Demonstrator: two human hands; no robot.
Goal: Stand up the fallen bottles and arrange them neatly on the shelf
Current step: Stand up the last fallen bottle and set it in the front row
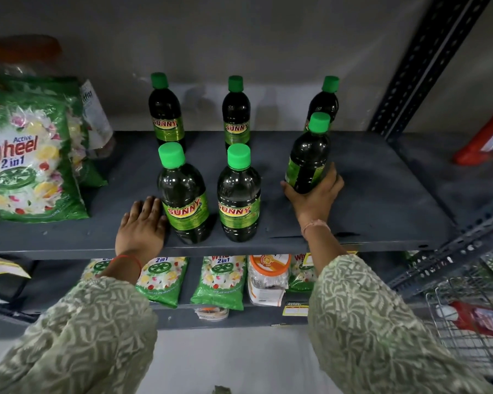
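Note:
Several dark bottles with green caps and SUNNY labels stand upright on the grey shelf (367, 194). Three line the back: left (165, 112), middle (236, 113), right (326, 99). Two stand in front: left (184, 194) and middle (238, 194). My right hand (315, 199) grips the base of a sixth bottle (309, 155), upright at the front right with its label turned sideways. My left hand (141, 226) lies flat on the shelf, fingers against the front left bottle's side, holding nothing.
A green Wheel detergent bag (32, 155) leans at the shelf's left end. A black slotted upright (427, 58) rises at the right. The lower shelf holds Wheel packets (219, 280) and a jar (268, 277). A wire basket (473, 317) with red packs stands at lower right.

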